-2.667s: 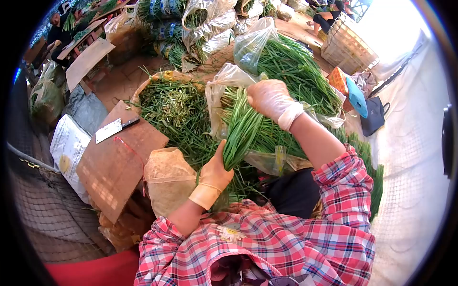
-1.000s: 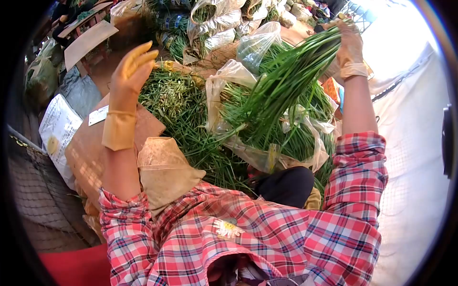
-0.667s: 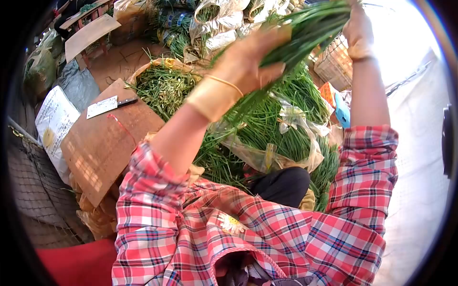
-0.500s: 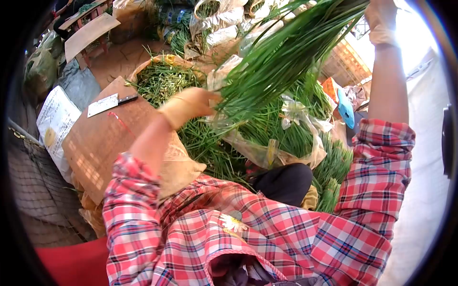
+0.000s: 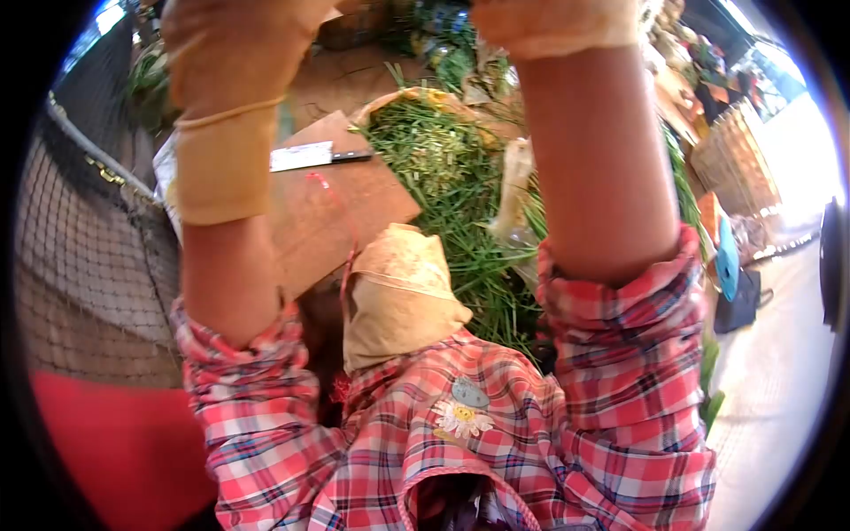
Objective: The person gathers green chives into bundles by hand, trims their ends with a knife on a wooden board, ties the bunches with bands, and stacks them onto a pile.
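Both my hands are raised to the top edge, in thin yellowish gloves. My left hand is over the far side of a wooden board, its fingers cut off by the frame. My right hand is level with it on the other side, above the greens, its fingers also out of sight. Whether either holds anything cannot be seen. On the board lies a cleaver with a black handle. Beside it, a sack holds cut green stalks, with long green leaves heaped nearer me.
A tan cloth bundle stands against my lap by the board. Netting hangs on the left, above a red surface. On the right are a woven basket, a blue object and a dark bag.
My view has turned left. My left hand has risen from the greens to the top left. The long bunch of leaves by my right hand is out of sight now.
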{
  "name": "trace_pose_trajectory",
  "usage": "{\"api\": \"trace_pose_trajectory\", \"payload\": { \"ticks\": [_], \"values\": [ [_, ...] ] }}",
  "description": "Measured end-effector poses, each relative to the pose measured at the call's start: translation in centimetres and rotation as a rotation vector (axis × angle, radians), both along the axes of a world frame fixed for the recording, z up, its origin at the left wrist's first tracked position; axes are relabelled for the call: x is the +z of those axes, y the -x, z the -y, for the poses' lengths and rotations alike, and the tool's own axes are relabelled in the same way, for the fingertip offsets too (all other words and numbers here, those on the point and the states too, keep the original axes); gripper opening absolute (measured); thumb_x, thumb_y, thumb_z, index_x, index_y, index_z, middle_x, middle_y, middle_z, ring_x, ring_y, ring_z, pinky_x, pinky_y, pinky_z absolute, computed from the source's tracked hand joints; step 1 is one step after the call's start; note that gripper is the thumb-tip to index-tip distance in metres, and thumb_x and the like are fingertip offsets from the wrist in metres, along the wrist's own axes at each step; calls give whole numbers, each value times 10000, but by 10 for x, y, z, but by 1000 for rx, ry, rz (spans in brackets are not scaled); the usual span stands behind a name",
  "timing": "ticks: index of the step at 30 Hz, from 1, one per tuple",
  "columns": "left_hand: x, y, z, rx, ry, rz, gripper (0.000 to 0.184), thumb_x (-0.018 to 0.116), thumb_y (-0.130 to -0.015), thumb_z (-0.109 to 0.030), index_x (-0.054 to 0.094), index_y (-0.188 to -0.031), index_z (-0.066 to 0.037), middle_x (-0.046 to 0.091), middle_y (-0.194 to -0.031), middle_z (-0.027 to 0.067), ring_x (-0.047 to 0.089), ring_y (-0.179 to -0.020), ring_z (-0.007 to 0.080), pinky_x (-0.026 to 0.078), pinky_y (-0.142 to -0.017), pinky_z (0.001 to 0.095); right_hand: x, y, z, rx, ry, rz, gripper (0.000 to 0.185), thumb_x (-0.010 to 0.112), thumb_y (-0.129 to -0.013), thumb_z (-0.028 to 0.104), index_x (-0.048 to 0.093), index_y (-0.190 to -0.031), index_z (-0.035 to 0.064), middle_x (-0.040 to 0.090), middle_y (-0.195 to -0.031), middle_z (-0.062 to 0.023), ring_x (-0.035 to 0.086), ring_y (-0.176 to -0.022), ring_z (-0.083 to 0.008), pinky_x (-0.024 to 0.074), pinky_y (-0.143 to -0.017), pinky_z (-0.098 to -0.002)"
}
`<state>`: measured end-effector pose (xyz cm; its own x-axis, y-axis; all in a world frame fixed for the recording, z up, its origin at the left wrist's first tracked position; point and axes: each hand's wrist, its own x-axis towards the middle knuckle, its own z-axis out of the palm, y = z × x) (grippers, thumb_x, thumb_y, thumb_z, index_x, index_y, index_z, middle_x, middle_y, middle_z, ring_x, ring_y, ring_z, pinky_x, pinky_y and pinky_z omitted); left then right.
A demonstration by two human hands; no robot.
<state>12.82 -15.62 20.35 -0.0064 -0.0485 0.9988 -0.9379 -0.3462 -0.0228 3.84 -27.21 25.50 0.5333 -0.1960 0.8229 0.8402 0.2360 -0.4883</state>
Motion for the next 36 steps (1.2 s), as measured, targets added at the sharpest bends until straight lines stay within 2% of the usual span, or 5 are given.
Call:
{"api": "trace_pose_trajectory", "payload": {
  "ticks": [7,11,15,26,36],
  "values": [
    [-108,-37,-61,663,-895,124,564,529,-799,-118,406,-1343,-202,492,-647,38,460,-510,195,387,-492,323,-182,-74,-24,257,-998,-342,109,512,-881,175,488,-855,72,544,-790,-67,582,-740,-211,465,-925,-469],
    [-261,-30,-26,461,-1443,-743,599,594,-748,-154,424,-1320,-200,625,-945,82,615,-848,254,444,-804,417,-381,-66,22,-33,-1043,-1015,392,658,-815,197,478,-1118,26,578,-903,-115,580,-864,-224,486,-867,-370],
    [-340,-31,-21,184,-1348,-886,721,688,-669,-169,401,-1329,-199,581,-1105,77,560,-997,272,422,-878,428,-385,-5,64,-327,-397,-1516,894,671,-809,172,58,-1439,13,552,-1154,-108,540,-980,-157,431,-840,-314],
    [-382,-126,9,83,-1256,-695,854,716,-628,-108,327,-1380,-216,552,-1110,97,527,-995,317,427,-878,429,-371,212,78,-766,199,-1510,342,600,-819,1,604,-1150,89,597,-902,4,548,-798,-64,455,-731,-205],
    [-296,-71,21,80,-1173,-906,850,762,-627,-124,350,-1370,-153,404,-1379,113,360,-1272,314,295,-1053,408,-370,231,130,-795,1924,-1666,300,514,-816,162,614,-1088,239,607,-998,-30,453,-1153,-228,173,-1077,-479]
  ]
}}
